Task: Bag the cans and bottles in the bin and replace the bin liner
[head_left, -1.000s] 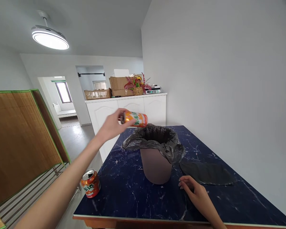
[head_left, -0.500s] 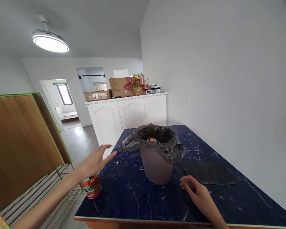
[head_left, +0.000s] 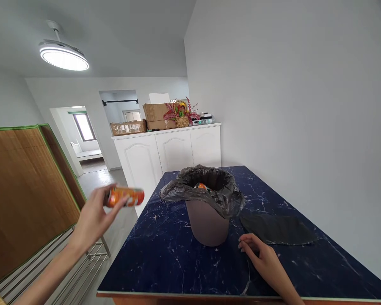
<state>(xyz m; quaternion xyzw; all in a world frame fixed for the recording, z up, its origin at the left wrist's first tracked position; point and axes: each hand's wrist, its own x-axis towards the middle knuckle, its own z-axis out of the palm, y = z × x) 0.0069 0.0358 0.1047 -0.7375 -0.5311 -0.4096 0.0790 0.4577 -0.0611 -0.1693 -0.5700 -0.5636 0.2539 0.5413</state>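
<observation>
Two orange cans: the first can (head_left: 133, 196), blurred, lies sideways in the left hand (head_left: 93, 216), in the air by the left edge of the blue marbled table (head_left: 165, 262); the second can (head_left: 203, 187) shows partly inside the black liner (head_left: 233, 201) of the bin (head_left: 207, 226). Left thumb and fingers pinch the first can; the right hand (head_left: 263, 256) rests loosely curled near a dark sheet (head_left: 279, 229) (whether thumb and fingertips meet cannot be told). Such a can is probably light, slick and easily dented; a gentle grip around mid-body should suit.
</observation>
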